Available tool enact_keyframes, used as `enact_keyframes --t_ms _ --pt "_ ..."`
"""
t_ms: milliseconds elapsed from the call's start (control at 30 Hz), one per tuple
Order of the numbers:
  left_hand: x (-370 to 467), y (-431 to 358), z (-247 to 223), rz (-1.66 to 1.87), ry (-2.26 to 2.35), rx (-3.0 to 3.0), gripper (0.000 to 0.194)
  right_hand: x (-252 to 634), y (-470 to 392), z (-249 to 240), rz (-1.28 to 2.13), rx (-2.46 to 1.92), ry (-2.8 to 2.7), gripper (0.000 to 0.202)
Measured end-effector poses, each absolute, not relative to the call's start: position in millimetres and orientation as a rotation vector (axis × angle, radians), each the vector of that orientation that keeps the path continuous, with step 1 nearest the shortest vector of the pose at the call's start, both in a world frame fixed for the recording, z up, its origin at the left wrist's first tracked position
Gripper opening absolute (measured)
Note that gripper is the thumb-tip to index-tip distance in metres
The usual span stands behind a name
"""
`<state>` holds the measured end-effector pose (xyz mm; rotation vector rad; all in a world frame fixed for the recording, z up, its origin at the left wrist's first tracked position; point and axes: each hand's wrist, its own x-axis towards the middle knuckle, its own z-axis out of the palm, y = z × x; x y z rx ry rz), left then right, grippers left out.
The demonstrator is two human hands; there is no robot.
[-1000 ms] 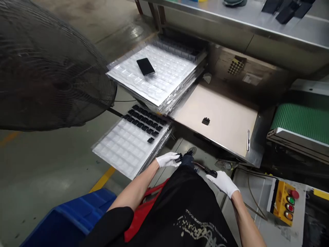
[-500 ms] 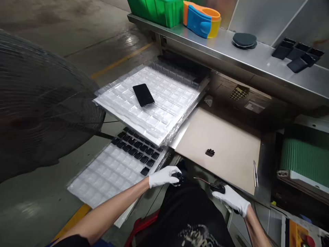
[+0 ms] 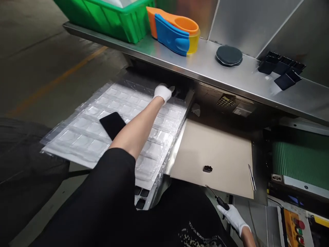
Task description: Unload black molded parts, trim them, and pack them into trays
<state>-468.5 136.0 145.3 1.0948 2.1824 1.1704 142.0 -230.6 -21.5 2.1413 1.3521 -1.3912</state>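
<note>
Black-handled tool [image 3: 220, 202], right of the clear tray [image 3: 84, 140], is grasped by the right hand's [image 3: 233, 216] fingers. Left hand [image 3: 162, 92] reaches over the tray's far end, a reaching step seemingly calling for careful finger placement; whether it grasps anything, I cannot tell.

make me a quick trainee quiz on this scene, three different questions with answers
1. Which hand holds the black-handled tool: (a) left or (b) right?
2. True or false: the green crate stands on the metal shelf.
3. Fill in the colour: the small black part lies on the ____ board.

Key: 1. b, the right hand. 2. True. 3. Beige.
</note>
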Motion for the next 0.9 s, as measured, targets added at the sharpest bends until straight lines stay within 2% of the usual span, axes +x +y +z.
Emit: enact_keyframes --t_ms 100,167,300,400,500,600,667,700,800,833,900 --pt "-479.5 170.7 123.4 0.826 2.333 1.076 0.045 142.6 -251.5 -27.8 -1.409 2.223 1.313 0.045" --pt "-479.1 171.3 112.2 0.794 2.388 1.116 0.052 145.0 -267.2 -32.3 -1.442 2.250 1.274 0.046" --pt "-475.1 160.3 100.1 0.881 2.471 1.210 0.061 153.4 -292.4 -47.9 -1.472 2.282 1.184 0.048" --pt "-472.6 155.6 109.5 1.001 2.491 1.226 0.067 161.2 -298.4 -58.5 -1.451 2.270 1.244 0.050" --pt "-453.5 144.2 130.4 1.042 2.457 1.291 0.056 164.3 -291.9 -56.1 -1.411 2.232 1.321 0.045" --pt "-392.9 106.8 135.8 0.993 2.245 1.504 0.029 163.7 -278.5 -46.2 -1.410 2.180 1.414 0.040" --pt "-329.1 60.6 121.0 0.895 1.981 1.674 0.023 167.0 -269.8 -45.0 -1.403 2.146 1.437 0.038" --pt "-293.8 32.0 108.4 0.819 1.855 1.729 0.025 170.9 -266.4 -47.0 -1.399 2.137 1.438 0.037" --pt "-196.6 -56.9 56.5 0.371 1.635 1.736 0.070 190.5 -260.9 -58.2 -1.396 2.116 1.464 0.033" --pt "-172.2 -81.3 37.3 0.322 1.644 1.693 0.073 198.6 -260.3 -61.8 -1.394 2.105 1.485 0.032" --pt "-139.0 -115.9 1.8 0.312 1.718 1.605 0.057 215.4 -260.2 -67.2 -1.382 2.088 1.536 0.031"
